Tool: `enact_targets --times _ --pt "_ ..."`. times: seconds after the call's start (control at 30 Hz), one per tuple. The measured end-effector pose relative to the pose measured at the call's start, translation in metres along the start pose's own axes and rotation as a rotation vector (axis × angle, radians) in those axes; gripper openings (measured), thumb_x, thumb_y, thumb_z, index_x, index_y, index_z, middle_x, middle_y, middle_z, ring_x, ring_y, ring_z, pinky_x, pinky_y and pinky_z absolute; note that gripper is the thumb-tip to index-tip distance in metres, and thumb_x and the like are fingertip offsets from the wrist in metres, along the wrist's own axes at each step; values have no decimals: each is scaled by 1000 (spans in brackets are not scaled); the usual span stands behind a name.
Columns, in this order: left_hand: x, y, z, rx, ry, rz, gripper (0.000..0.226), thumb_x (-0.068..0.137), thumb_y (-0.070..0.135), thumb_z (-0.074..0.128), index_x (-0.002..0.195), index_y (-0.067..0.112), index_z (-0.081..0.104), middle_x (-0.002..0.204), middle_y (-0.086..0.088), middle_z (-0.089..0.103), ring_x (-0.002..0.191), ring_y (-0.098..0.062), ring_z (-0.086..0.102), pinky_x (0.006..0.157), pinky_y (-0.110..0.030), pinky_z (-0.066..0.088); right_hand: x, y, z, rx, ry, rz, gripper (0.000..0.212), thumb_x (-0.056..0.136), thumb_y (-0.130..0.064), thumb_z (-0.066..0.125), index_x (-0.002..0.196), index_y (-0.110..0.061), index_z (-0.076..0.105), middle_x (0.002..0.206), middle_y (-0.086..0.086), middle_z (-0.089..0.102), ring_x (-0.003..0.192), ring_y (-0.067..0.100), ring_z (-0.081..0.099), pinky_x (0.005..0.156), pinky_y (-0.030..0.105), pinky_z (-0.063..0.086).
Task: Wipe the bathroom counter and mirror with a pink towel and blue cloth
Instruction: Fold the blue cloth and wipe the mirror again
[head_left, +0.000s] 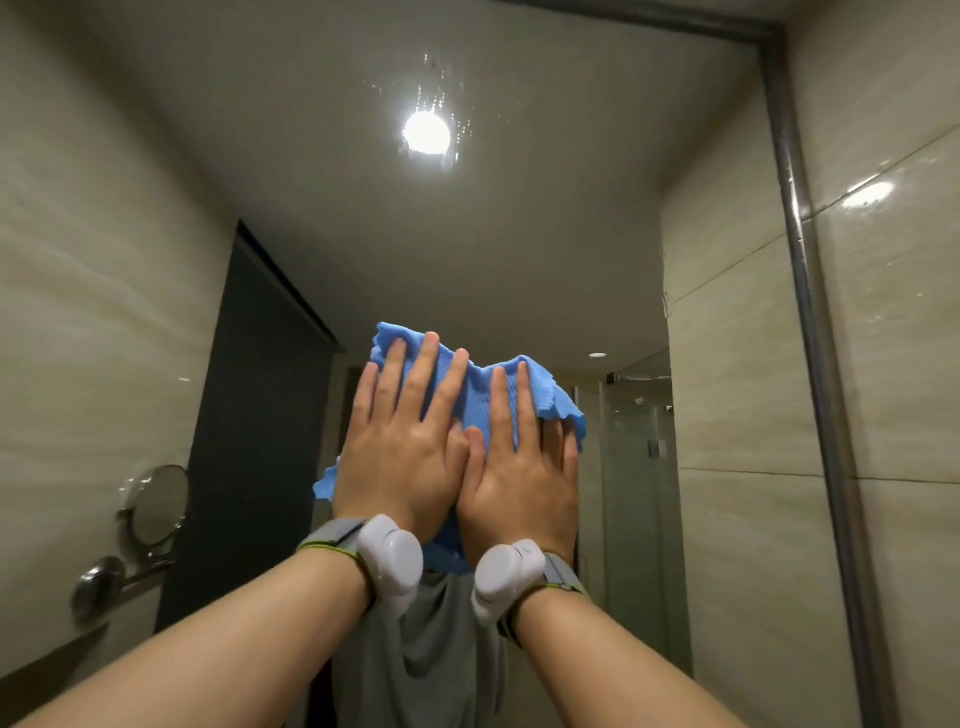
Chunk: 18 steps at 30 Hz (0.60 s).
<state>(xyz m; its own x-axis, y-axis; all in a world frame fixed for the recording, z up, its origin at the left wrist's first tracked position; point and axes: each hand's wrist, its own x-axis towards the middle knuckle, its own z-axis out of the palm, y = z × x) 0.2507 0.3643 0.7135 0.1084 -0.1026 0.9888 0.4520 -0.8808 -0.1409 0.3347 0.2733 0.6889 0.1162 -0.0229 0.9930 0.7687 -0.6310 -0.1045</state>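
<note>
Head view shows our two hands up on the big mirror (519, 249). We press one blue cloth (488, 400) flat against the glass. Our left hand (400, 457) lies on the left part of the cloth. Our right hand (519, 483) lies on the right part, just beside it, with the thumbs side by side. The fingers we can see are straight, so both hands are flat and wide, pushing and not grabbing. The cloth sticks out above our fingertips, and a corner peeks out by the left wrist. A fold of it hangs over the outer fingers of the right hand.

We count two white wrist bands, one on the left wrist (389, 561) and one on the right (506, 577). We see one bright lamp (427, 133) shining in the glass, with little water drops around it. One small round mirror (158, 504) sits low at the left.
</note>
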Motion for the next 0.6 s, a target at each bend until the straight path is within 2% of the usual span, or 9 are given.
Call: enact_targets --times 0.17,0.3,0.47,0.6 --pt "3 6 3 -2 15 9 63 103 41 23 163 22 28 170 -10 21 159 -32 12 128 -52 17 6 8 -3 -6 13 -30 59 103 -45 29 159 -27 21 167 -6 11 146 22 27 118 45 24" --pt "26 21 7 -6 23 -38 63 103 40 26 163 23 25 171 -9 19 159 -31 11 129 -51 13 34 24 -8 -15 34 -75 61 103 -46 25 159 -27 16 167 -6 10 147 21 27 118 44 24" --pt "58 47 14 -19 39 -16 63 103 41 23 163 23 24 171 -9 18 159 -31 10 129 -49 10 63 54 -14 -46 58 -71 61 103 -46 24 160 -27 15 167 -5 10 149 20 21 119 42 23" --pt "73 67 17 -29 61 2 63 102 40 26 163 23 26 171 -10 19 159 -32 12 129 -50 10 75 74 -20 -65 68 -51 60 104 -45 26 159 -26 16 167 -5 10 145 21 26 118 41 25"
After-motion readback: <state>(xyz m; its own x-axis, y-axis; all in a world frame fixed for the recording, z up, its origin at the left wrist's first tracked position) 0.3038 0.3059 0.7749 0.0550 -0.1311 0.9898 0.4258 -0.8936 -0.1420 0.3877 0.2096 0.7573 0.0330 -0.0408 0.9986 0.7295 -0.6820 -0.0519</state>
